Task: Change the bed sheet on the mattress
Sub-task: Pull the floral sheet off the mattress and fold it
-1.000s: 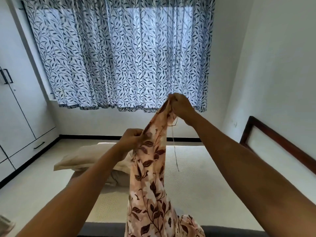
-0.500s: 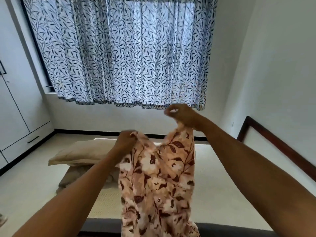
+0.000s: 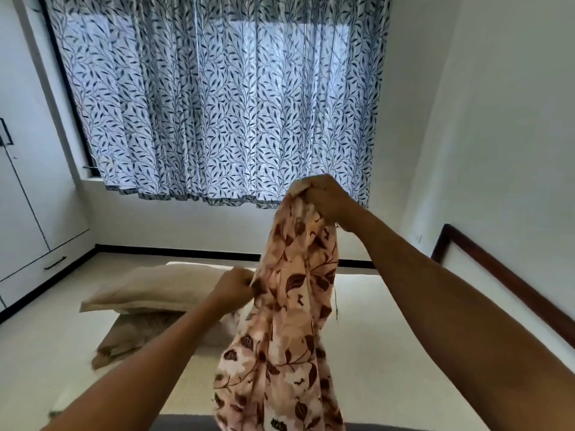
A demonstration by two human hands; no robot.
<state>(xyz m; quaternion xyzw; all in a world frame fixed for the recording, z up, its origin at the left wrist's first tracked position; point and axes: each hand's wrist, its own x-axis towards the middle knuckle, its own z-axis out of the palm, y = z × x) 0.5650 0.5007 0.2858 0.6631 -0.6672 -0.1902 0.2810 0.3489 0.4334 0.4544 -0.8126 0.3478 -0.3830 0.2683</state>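
a white curtain (image 3: pixel 217 104) printed with dark leafy vines hangs closed over a bright window. left of the curtain stands a white wardrobe (image 3: pixel 21 213) with a black drawer handle (image 3: pixel 55 262) low on it. below the curtain a black skirting strip (image 3: pixel 174 252) runs along the wall foot. lower still, under the curtain's left half, a beige top pillow (image 3: pixel 155 287) lies on a lower pillow (image 3: pixel 140 334). right of the curtain a dark wooden headboard (image 3: pixel 497 275) stands against the white wall, with what may be a socket (image 3: pixel 418 238) just beside it.

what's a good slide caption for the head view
Right hand holds up a bunched floral bed sheet while the left hand pinches its edge above the mattress.
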